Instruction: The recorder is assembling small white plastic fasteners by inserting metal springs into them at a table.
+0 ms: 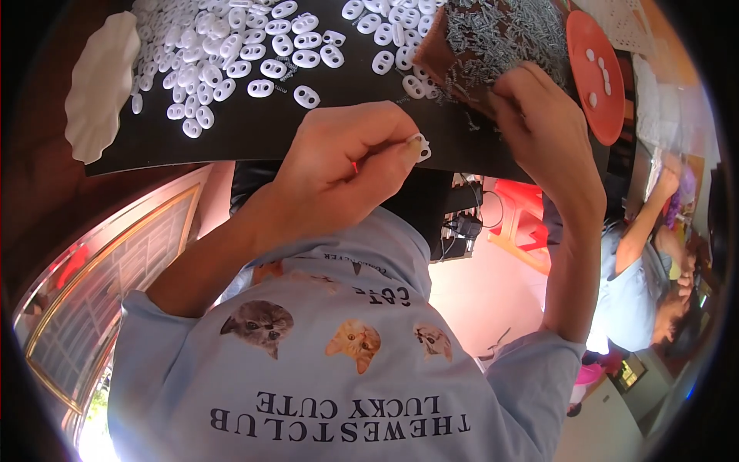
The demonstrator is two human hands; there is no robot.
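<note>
My left hand (346, 158) is closed in a pinch. Between its thumb and forefinger a small white plastic cord lock (423, 147) with holes sticks out. My right hand (536, 123) is at the near edge of a heap of small metal springs (508, 38), its fingers drawn together. What those fingertips hold, if anything, is hidden. The springs lie on a brown sheet or tray (431, 50). Left of it, a large pile of white oval two-hole cord lock pieces (208, 54) covers much of the black tabletop (254, 142).
A wavy-edged white dish (102, 88) lies at the table's left end. On the right, a red oval plate (595, 77) holds a few white pieces. Below the table are cables (466, 223) and a red stool (517, 219). Another person (635, 269) sits at the far right.
</note>
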